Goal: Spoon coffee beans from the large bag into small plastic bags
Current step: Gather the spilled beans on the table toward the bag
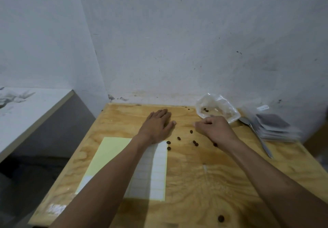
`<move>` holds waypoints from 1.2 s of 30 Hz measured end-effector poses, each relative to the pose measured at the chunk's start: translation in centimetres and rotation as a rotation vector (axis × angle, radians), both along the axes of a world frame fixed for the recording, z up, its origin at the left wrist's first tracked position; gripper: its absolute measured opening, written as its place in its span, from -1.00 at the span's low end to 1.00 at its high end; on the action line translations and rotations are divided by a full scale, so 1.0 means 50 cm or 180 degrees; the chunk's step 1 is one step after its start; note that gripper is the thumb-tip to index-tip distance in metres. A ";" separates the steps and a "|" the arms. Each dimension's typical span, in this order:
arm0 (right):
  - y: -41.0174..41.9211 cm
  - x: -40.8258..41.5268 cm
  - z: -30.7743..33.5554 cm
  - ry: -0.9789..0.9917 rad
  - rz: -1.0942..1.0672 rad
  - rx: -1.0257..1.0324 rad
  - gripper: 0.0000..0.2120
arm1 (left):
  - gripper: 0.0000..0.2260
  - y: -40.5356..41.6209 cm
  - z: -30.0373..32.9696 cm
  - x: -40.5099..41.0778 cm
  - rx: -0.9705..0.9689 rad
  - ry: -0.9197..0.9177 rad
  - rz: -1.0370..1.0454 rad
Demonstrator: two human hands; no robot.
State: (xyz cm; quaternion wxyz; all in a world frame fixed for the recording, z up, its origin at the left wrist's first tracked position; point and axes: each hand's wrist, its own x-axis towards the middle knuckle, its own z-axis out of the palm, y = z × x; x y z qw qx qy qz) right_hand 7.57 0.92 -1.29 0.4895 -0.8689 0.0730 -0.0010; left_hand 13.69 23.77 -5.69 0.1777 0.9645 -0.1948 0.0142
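Coffee beans (178, 138), dark ovals, scattered on grainy plywood table (204, 183) between hands.

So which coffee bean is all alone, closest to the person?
The coffee bean near the bottom edge of the table, between the forearms. The other loose beans lie up between the two hands.

No text can be read anywhere (the label sheet (156, 171) on the table is blank).

Scattered beans (178, 138) beside crumpled bag (218, 110)
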 end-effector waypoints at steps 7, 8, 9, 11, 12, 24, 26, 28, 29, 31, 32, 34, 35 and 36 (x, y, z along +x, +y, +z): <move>0.017 0.007 -0.031 -0.0317 0.0230 -0.0693 -0.90 | -0.47 -0.001 -0.002 0.001 -0.0030 -0.0030 0.0016; 0.017 0.008 -0.032 -0.0255 0.0210 -0.0601 -0.90 | -0.47 -0.001 -0.002 0.002 -0.0030 -0.0042 0.0011; 0.017 0.009 -0.031 -0.0168 0.0176 -0.0461 -0.89 | -0.47 0.000 -0.003 0.002 -0.0034 -0.0050 0.0003; 0.013 0.014 -0.030 -0.0051 0.0086 -0.0231 -0.86 | -0.47 -0.001 -0.004 0.004 -0.0055 -0.0059 0.0002; 0.011 0.016 -0.028 -0.0074 0.0048 -0.0152 -0.86 | -0.47 -0.001 -0.005 0.004 -0.0067 -0.0058 0.0005; 0.013 0.011 -0.041 -0.0581 0.0066 -0.0817 -0.77 | -0.47 0.001 -0.009 0.005 -0.0126 -0.0077 0.0014; 0.002 0.015 -0.043 -0.0549 -0.0043 -0.0925 -0.69 | -0.47 0.001 -0.009 0.006 -0.0134 -0.0075 0.0012; -0.003 0.013 -0.040 -0.0474 -0.0065 -0.1022 -0.70 | -0.47 0.002 -0.009 0.007 -0.0145 -0.0091 0.0002; -0.005 0.012 -0.040 -0.0466 -0.0034 -0.0995 -0.74 | -0.47 0.002 -0.009 0.007 -0.0149 -0.0100 0.0000; -0.004 0.011 -0.045 -0.0494 0.0009 -0.0934 -0.84 | -0.48 0.002 -0.008 0.006 -0.0150 -0.0105 0.0000; -0.002 0.010 -0.045 -0.0525 0.0031 -0.0943 -0.88 | -0.48 0.002 -0.007 0.006 -0.0147 -0.0105 -0.0002; 0.001 0.016 -0.049 -0.0506 0.0028 -0.1050 -0.94 | -0.48 0.002 -0.006 0.004 -0.0150 -0.0108 -0.0010; 0.003 0.018 -0.048 -0.0413 -0.0020 -0.0986 -0.93 | -0.48 0.003 -0.006 0.003 -0.0156 -0.0104 -0.0014; 0.003 0.019 -0.043 -0.0274 -0.0102 -0.0709 -0.88 | -0.48 0.003 -0.006 0.003 -0.0156 -0.0095 -0.0017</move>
